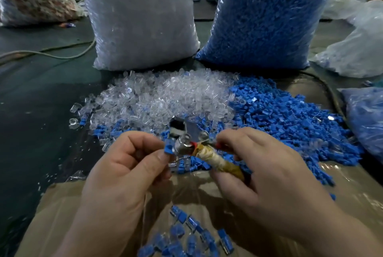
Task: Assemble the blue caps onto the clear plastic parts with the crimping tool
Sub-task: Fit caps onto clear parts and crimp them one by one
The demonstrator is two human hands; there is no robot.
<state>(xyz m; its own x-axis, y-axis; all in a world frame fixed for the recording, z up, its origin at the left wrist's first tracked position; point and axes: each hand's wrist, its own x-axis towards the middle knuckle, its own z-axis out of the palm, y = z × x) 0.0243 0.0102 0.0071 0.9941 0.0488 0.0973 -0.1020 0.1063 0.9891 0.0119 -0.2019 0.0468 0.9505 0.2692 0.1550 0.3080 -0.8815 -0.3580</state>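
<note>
Left hand (124, 165) pinches small blue plastic cap (169, 150) at the metal head of tape-wrapped crimping tool (207, 154); right hand (263, 174) grips handle, tool axis slanting down-right from cap.

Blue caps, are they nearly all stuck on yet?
Not nearly. A small heap of finished pieces lies nearest the camera. The left hand pinches a blue cap at the crimping tool, which the right hand grips. Big piles of clear parts and loose blue caps are left.
</note>
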